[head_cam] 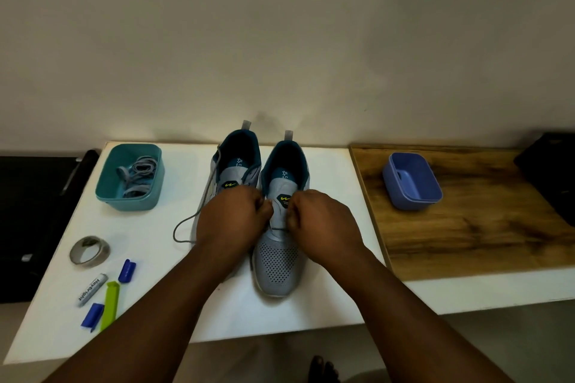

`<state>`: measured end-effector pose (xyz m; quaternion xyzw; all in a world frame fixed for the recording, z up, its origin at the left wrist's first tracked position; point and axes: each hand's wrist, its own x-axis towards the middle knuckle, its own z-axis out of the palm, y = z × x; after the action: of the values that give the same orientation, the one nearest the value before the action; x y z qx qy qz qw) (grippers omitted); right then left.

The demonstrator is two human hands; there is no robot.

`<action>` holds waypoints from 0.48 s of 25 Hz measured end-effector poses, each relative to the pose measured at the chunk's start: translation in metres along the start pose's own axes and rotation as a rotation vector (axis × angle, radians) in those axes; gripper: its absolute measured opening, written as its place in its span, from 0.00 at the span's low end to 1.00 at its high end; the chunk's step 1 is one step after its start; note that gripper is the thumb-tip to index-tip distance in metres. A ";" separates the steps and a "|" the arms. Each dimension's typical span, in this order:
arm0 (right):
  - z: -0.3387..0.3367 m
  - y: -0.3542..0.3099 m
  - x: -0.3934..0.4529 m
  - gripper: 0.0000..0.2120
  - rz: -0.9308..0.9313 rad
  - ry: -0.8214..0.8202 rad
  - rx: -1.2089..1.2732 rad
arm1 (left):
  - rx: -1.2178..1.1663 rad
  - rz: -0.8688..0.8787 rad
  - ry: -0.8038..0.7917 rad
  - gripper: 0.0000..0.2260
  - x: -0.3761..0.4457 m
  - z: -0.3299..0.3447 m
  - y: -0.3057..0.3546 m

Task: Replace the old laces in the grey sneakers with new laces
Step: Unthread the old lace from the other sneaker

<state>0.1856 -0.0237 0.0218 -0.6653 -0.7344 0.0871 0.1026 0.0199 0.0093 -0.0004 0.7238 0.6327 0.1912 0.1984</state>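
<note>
Both my hands are at the middle of the frame, curled over the lacing area of the right-hand sneaker [278, 246], which sits toe toward me on the white table [336, 183]. My left hand [228, 221] has its fingers bent in tight at the shoe's left edge, and my right hand [320, 221] is curled the same way at the tongue's right side; they seem to be pinching a dark lace [278, 228] that shows as a thin line between them, though my knuckles hide the fingertips and I cannot be certain of the grip. The other sneaker [230, 171] stands just beside it, to the left, partly under my left wrist, and a loose grey lace [186, 227] trails from it in a loop onto the table. In the upper left of the table a teal tub [107, 193] holds a tangle of grey laces [137, 176]. Lower left lie a roll of tape [89, 250], a battery [92, 289], a green clip [110, 305] and two blue caps [127, 270], well apart from the shoes. At the right of the frame a blue tub [404, 193] stands on a wooden board [482, 227].
</note>
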 end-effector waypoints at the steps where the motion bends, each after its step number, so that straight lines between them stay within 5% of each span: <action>1: -0.001 0.002 0.000 0.10 -0.036 0.006 0.019 | 0.000 0.001 0.004 0.15 0.000 0.001 0.000; 6: 0.013 -0.013 -0.001 0.10 -0.140 -0.131 -0.070 | -0.065 -0.045 -0.006 0.17 0.001 0.001 0.000; 12: -0.013 0.001 -0.008 0.11 0.209 0.206 -0.110 | 0.014 -0.021 0.076 0.16 -0.002 -0.002 0.006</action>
<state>0.1909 -0.0314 0.0337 -0.7480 -0.6505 -0.0118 0.1313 0.0236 0.0070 0.0043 0.7108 0.6486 0.2119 0.1709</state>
